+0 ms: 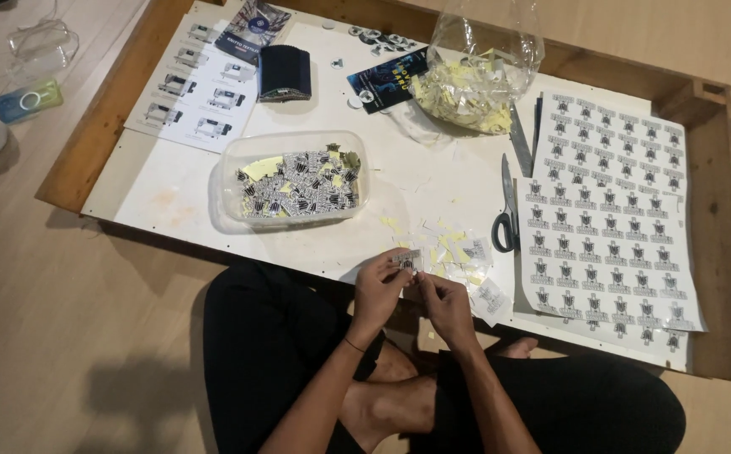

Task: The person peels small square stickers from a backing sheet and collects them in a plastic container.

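While sitting cross-legged at the low wooden tray table (113, 109), the person is pinching a small cut sticker (407, 257) between both hands, left hand (380, 286) and right hand (443, 296) both closing on its edges. It is looking light and flimsy, best gripped at a corner. Scissors (506, 210) are lying nearby.

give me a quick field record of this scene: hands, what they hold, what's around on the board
left hand: pinches a small printed sticker at the board's near edge
right hand: fingers on the same sticker
scraps: cut stickers and yellow backing bits beside the hands
tub: clear plastic container holding cut stickers
scissors: lying closed, right of the scraps
sheets: uncut sticker sheets on the right
bag: clear plastic bag of yellow trimmings, far side
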